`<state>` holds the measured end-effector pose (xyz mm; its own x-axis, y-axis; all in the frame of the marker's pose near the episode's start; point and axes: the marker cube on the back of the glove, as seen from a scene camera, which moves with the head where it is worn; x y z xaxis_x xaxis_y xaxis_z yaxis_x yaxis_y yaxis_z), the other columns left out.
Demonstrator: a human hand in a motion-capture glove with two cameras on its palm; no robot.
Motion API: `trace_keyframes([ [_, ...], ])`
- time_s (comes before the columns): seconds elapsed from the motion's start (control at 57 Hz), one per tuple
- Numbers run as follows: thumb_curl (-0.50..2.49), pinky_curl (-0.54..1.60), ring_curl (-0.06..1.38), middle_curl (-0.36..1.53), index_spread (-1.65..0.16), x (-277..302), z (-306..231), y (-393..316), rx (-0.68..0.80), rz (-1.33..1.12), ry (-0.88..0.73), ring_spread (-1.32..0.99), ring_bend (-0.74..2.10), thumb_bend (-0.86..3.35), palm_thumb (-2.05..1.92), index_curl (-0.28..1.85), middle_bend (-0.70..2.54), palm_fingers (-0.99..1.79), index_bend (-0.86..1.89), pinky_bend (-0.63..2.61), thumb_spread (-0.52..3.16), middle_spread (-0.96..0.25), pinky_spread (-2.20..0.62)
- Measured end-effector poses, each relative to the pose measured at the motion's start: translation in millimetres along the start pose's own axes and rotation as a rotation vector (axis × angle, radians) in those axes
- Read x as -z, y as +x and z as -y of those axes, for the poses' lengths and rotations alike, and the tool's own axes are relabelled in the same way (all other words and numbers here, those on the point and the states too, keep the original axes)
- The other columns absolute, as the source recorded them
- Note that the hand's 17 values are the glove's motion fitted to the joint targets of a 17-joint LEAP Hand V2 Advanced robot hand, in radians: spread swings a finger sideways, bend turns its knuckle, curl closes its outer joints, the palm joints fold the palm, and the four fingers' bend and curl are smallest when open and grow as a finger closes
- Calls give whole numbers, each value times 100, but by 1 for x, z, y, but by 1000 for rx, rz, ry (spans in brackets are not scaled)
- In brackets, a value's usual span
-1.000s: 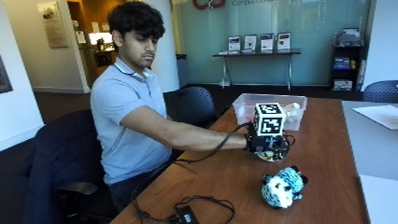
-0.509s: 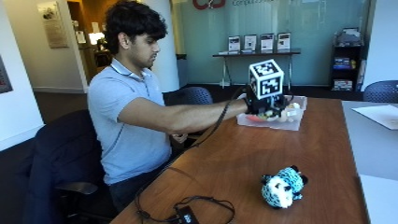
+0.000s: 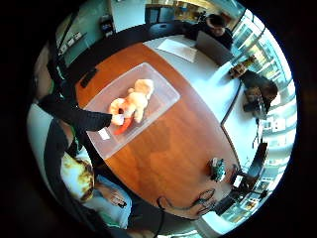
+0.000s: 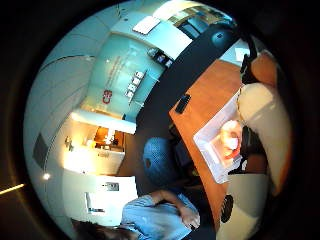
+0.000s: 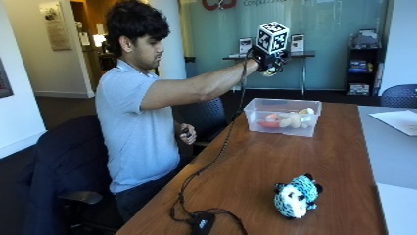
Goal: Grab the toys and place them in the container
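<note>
One toy lying on surface, well short of container; hand hovering high above container, finger state unclear. Next: reaching for toy.

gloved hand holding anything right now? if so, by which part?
Nothing visible in the right hand, raised high above the container; its fingers can't be made out. The plush toys lie in the container.
</note>
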<state>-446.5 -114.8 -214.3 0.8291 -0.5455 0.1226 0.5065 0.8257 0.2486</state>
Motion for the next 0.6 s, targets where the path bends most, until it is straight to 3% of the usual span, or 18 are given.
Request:
trace_keyframes([
  [0.088,53,48,57,62,-21,-14,5,-7,1,-2,-43,-28,110,70,68,27,49,86,13,126,157,-8,-38],
  [0.158,52,48,57,63,-22,-28,4,-8,-31,-3,-180,-28,110,70,66,25,48,79,11,125,158,-8,-37],
  [0.228,42,52,56,60,-26,-34,-2,-1,-62,-30,-271,-20,79,60,39,33,29,-12,23,118,161,-4,-24],
  [0.246,39,52,55,59,-26,-34,-4,1,-64,-37,-272,-18,71,56,32,34,28,-24,26,115,160,-4,-20],
  [0.386,26,38,33,46,-29,-30,-25,23,-74,-48,-230,-8,33,27,-9,29,12,-22,17,103,144,-2,-2],
  [0.596,22,34,30,38,-31,-21,-100,128,-250,-81,-170,-3,26,4,-7,28,13,-16,15,96,133,-1,7],
])
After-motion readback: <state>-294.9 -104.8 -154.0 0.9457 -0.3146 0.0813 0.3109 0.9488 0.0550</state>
